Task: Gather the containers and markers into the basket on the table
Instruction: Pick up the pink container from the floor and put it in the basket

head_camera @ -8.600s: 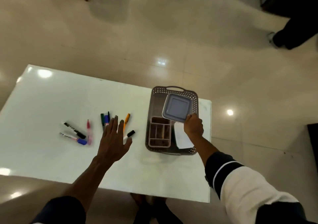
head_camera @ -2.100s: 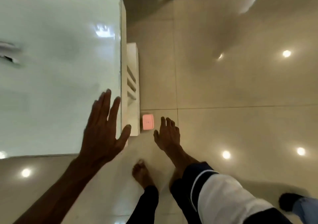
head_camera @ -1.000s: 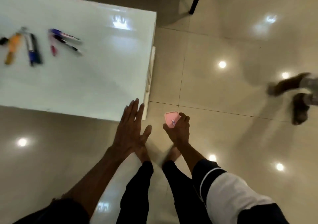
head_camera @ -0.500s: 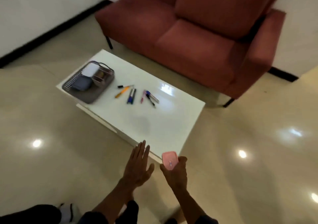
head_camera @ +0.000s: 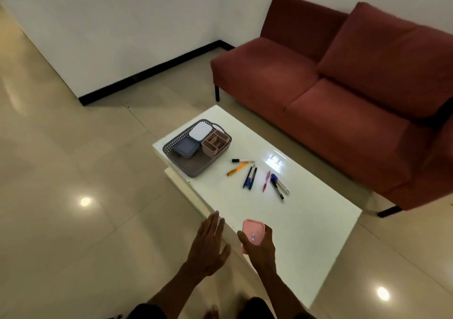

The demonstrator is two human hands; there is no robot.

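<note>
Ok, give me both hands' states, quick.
Left hand: open, fingers straight, holding nothing.
Right hand: holding the pink container, fingers curled round it.

White table [head_camera: 306,232]: basket [head_camera: 193,167], markers [head_camera: 252,177].

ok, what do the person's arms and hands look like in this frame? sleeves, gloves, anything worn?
Both hands are bare: no gloves, rings or watch visible on the left hand or right hand. The forearms are bare too. A dark sleeve edge shows on the left arm at the bottom of the frame; the right arm's sleeve is hard to make out.
</note>
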